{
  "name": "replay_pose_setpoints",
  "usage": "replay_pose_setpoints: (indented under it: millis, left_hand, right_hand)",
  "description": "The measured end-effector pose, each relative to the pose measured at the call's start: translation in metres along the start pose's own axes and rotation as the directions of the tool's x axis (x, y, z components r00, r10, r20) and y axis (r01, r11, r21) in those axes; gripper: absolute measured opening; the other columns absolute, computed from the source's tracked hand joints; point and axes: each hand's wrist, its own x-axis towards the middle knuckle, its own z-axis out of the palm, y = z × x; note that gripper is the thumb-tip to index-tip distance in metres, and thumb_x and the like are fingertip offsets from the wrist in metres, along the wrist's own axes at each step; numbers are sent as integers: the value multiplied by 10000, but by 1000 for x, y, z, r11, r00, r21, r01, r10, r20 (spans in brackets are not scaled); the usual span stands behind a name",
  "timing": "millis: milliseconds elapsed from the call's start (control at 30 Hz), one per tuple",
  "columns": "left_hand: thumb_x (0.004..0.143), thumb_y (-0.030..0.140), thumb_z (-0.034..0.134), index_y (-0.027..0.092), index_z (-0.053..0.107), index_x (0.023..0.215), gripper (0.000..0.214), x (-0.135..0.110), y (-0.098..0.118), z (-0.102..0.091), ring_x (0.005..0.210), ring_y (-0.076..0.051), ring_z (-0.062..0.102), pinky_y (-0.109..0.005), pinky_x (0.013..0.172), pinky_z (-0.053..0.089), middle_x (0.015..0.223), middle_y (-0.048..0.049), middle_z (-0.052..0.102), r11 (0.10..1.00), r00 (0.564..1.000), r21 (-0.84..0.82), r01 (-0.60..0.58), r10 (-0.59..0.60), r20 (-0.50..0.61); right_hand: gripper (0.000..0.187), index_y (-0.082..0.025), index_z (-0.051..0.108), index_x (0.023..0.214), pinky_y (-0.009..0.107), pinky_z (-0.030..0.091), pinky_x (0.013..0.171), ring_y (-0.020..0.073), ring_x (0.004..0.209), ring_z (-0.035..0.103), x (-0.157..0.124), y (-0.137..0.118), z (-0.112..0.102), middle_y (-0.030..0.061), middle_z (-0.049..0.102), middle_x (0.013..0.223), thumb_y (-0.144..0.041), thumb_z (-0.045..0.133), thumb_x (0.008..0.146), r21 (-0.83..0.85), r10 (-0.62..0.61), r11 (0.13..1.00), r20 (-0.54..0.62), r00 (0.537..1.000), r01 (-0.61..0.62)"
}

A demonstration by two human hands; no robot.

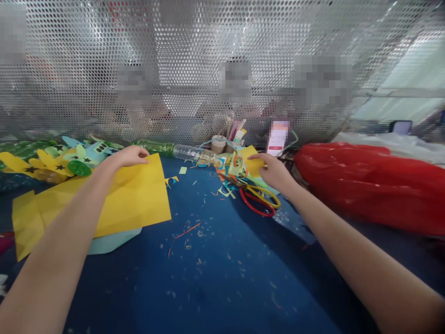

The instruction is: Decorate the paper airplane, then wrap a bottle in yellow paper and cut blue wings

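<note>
My left hand (127,157) rests on the far edge of a large yellow paper sheet (135,199) lying on the blue table (215,278), its fingers pinched on that edge. My right hand (274,170) reaches toward the back of the table and pinches a small yellow paper piece (251,162) held over a heap of coloured paper scraps (231,174). Scissors with red and yellow handles (259,200) lie just below my right hand.
Paper cut-outs with black stars (66,160) are piled at the left. A plastic bottle (184,150), a cup of sticks (219,143) and a phone (278,138) stand along the perforated metal screen (222,69). A red plastic bag (368,181) fills the right side. People sit behind the screen.
</note>
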Motion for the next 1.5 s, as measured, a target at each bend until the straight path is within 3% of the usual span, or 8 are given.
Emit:
replay_pose_setpoints:
  millis: [233, 400, 533, 800, 900, 1000, 1200, 1500]
  left_hand:
    - [894, 343, 496, 159, 575, 1153, 327, -34, 40, -28, 810, -172, 656, -306, 755, 538, 1014, -57, 704, 717, 879, -611, -335, 6, -476]
    - [867, 251, 520, 141, 649, 1064, 260, -29, 55, -17, 731, -181, 674, -351, 770, 548, 917, -61, 727, 636, 943, -750, -182, -104, -318]
    - [838, 245, 520, 146, 653, 1061, 278, -13, 52, 17, 721, -192, 688, -325, 724, 550, 811, -58, 731, 600, 979, -800, -6, -158, -126]
    - [797, 289, 561, 175, 607, 1126, 352, -11, 38, 72, 811, -255, 694, -370, 725, 556, 843, -91, 725, 711, 991, -696, 105, -136, 11]
    - [741, 259, 635, 183, 508, 1280, 559, -21, 37, 70, 1090, -287, 605, -417, 916, 488, 1112, -128, 667, 836, 980, -548, 2, -112, -166]
    - [753, 291, 643, 184, 518, 1296, 568, -40, 47, 64, 1239, -293, 475, -435, 1049, 357, 1285, -142, 563, 953, 898, -145, -266, 191, -395]
    - [712, 567, 647, 244, 709, 856, 359, -75, 69, 57, 810, -197, 629, -262, 696, 440, 898, -38, 704, 856, 835, -200, -477, 512, 203]
    - [669, 390, 692, 275, 733, 774, 162, -49, 61, 48, 721, -180, 658, -238, 634, 438, 839, -13, 746, 899, 791, -282, -336, 432, 433]
  right_hand:
    - [343, -190, 684, 1007, 509, 478, 921, 300, 1023, 622, 0, 19, 13, 128, 675, 1085, -158, 429, 780, -89, 77, 993, 58, 995, -72]
    - [392, -191, 563, 1198, 536, 406, 998, 333, 1180, 511, -5, -30, 1, 160, 592, 1213, -401, 510, 872, 24, -36, 999, -176, 984, 41]
    - [343, -208, 522, 1168, 482, 428, 986, 294, 1152, 524, -22, -90, -11, 145, 585, 1180, -430, 484, 910, 173, -244, 950, -105, 964, 259]
    - [339, -200, 544, 1124, 421, 490, 909, 272, 1106, 584, -65, -136, 13, 131, 593, 1242, -364, 636, 842, 247, -559, 829, 376, 739, 501]
    - [198, -174, 571, 1050, 354, 519, 752, 227, 880, 644, -64, -131, 21, 105, 671, 1012, -287, 564, 888, 198, -527, 846, 444, 725, 495]
    - [134, -184, 594, 968, 303, 504, 698, 187, 792, 649, -59, -128, 21, 72, 688, 912, -247, 481, 932, 191, -516, 851, 477, 711, 489]
    - [206, -178, 614, 915, 292, 475, 652, 198, 753, 662, -60, -128, 27, 74, 705, 832, -239, 422, 957, 59, -444, 881, 448, 776, 470]
    - [255, -184, 616, 932, 332, 497, 639, 239, 746, 682, -59, -121, 30, 84, 722, 834, -410, 497, 921, -25, -311, 937, 392, 866, 348]
